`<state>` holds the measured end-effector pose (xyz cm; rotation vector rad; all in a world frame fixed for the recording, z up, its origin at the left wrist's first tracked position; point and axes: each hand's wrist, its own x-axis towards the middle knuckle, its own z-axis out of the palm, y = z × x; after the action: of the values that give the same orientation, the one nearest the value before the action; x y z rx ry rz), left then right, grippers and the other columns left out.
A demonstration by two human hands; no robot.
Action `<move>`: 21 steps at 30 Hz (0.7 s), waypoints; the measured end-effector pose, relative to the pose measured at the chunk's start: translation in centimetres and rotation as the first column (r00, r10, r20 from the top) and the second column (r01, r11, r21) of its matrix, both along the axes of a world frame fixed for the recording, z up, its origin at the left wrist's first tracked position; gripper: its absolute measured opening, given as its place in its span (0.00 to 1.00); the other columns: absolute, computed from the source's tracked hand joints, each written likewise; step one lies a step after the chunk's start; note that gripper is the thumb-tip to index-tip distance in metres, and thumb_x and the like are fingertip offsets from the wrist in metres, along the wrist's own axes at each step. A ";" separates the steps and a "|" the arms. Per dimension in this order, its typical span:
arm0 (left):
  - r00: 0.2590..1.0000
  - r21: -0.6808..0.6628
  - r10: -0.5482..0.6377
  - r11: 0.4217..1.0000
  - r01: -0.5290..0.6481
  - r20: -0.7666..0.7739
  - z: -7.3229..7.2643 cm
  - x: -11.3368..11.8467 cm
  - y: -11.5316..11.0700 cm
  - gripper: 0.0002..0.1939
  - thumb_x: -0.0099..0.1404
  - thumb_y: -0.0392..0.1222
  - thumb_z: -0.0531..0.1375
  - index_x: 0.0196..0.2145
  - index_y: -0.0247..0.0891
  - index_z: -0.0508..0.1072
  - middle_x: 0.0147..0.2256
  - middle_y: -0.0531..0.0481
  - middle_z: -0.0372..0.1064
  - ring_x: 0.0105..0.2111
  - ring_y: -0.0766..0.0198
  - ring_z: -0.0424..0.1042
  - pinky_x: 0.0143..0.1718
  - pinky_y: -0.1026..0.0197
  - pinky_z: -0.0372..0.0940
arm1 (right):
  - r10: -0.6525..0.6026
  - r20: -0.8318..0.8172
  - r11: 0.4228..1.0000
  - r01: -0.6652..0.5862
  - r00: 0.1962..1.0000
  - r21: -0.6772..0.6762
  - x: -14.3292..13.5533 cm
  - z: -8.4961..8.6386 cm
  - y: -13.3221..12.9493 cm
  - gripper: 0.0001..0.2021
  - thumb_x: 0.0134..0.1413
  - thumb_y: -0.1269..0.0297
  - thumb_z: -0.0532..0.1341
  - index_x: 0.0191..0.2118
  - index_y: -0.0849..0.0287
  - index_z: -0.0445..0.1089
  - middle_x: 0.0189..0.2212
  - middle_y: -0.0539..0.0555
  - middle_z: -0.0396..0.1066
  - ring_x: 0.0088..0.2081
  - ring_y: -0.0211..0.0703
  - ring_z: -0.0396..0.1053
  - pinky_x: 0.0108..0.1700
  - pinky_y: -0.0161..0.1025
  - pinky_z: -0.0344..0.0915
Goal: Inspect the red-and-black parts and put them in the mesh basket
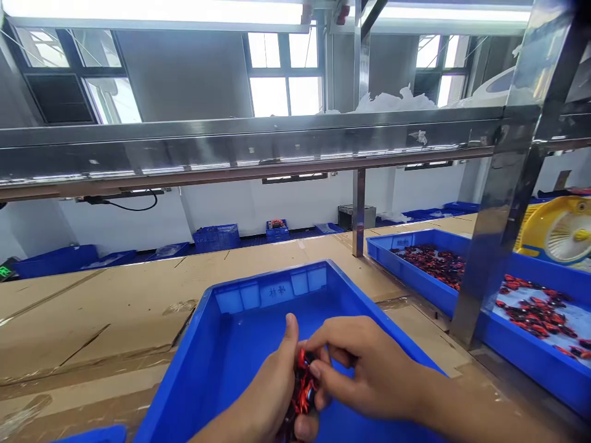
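Several small red and black pieces (302, 394) lie cupped in my left hand (272, 387), whose thumb points up. My right hand (364, 363) reaches in from the right, its thumb and fingertips closed on one red and black piece at the top of the handful. Both hands are over a blue tray (272, 290), whose visible floor is bare blue. The lower part of the handful is partly hidden by my left palm and fingers.
A long blue tray (415, 301) with many red and black pieces stands at the right, behind a metal post (489, 246). A metal shelf beam (258, 144) crosses ahead. A yellow fan (561, 231) is far right.
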<state>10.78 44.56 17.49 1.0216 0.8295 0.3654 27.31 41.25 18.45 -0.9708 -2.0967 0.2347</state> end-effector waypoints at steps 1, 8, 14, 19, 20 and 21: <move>1.000 0.039 -0.006 0.999 0.006 0.002 0.0 0.0 -0.2 0.43 0.53 0.81 0.33 0.26 0.39 0.64 0.18 0.53 0.62 0.08 0.74 0.53 0.08 0.72 0.44 | -0.003 -0.003 0.999 0.004 1.000 0.032 -0.1 -0.1 -0.1 0.09 0.52 0.71 0.61 0.40 0.57 0.74 0.22 0.45 0.66 0.23 0.34 0.61 0.29 0.32 0.57; 0.999 0.199 -0.032 0.979 0.031 0.002 0.0 0.0 -0.8 0.47 0.47 0.85 0.33 0.27 0.38 0.66 0.17 0.53 0.61 0.10 0.72 0.56 0.09 0.71 0.47 | -0.056 0.067 0.939 0.029 0.996 0.344 -0.4 -0.5 -0.5 0.10 0.57 0.68 0.62 0.45 0.56 0.71 0.23 0.45 0.70 0.23 0.34 0.65 0.27 0.34 0.55; 0.997 0.175 -0.062 0.982 0.069 -0.047 -0.2 0.2 -0.7 0.44 0.49 0.83 0.30 0.23 0.39 0.62 0.11 0.55 0.54 0.09 0.71 0.52 0.10 0.69 0.46 | -0.079 0.088 0.937 0.044 0.993 0.346 -1.0 -0.2 -1.4 0.08 0.53 0.71 0.61 0.41 0.58 0.72 0.23 0.48 0.71 0.22 0.36 0.64 0.25 0.35 0.54; 0.998 0.146 -0.051 0.988 0.045 0.038 -0.3 0.6 -0.8 0.37 0.61 0.74 0.37 0.31 0.38 0.66 0.14 0.53 0.61 0.08 0.71 0.53 0.09 0.70 0.46 | -0.035 -0.370 0.969 -0.059 0.928 -0.239 -0.6 0.6 -1.5 0.03 0.52 0.66 0.57 0.31 0.57 0.67 0.19 0.47 0.64 0.21 0.36 0.60 0.23 0.34 0.53; 0.994 0.113 -0.055 0.993 0.044 0.090 -0.3 0.5 -0.7 0.31 0.64 0.68 0.39 0.33 0.38 0.66 0.17 0.53 0.63 0.08 0.72 0.54 0.09 0.70 0.46 | -0.068 -0.554 0.907 -0.181 0.829 -0.381 -0.2 0.7 -1.1 0.06 0.53 0.62 0.55 0.29 0.57 0.65 0.17 0.46 0.60 0.19 0.35 0.56 0.21 0.33 0.51; 0.989 0.070 -0.056 0.996 0.047 0.137 -0.2 0.5 -0.6 0.24 0.66 0.59 0.41 0.35 0.39 0.66 0.18 0.52 0.64 0.08 0.72 0.53 0.10 0.71 0.45 | -0.139 -0.693 0.826 -0.303 0.707 -0.475 0.2 0.8 -0.8 0.09 0.54 0.59 0.54 0.27 0.57 0.62 0.17 0.45 0.57 0.18 0.33 0.53 0.19 0.32 0.47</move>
<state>11.28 43.93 17.27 1.0656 0.6684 0.4175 27.49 40.48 19.27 -0.8958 -1.3408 1.1532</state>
